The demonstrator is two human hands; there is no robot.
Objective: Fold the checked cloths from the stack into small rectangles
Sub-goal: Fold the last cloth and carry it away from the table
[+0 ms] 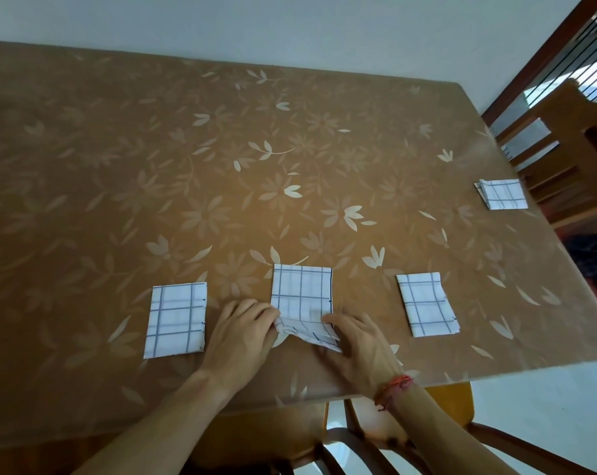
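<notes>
Left hand (pixel 242 334) and right hand (pixel 358 344) side by side, palms down, fingers (pixel 266 315) pinching the cloth (pixel 302 296) edge, forearms converging

Left cloth (pixel 176 320), middle cloth (pixel 302 293), right cloth (pixel 426 305) line the table (pixel 153 149); seemingly a stack (pixel 500 194) farther right.
</notes>
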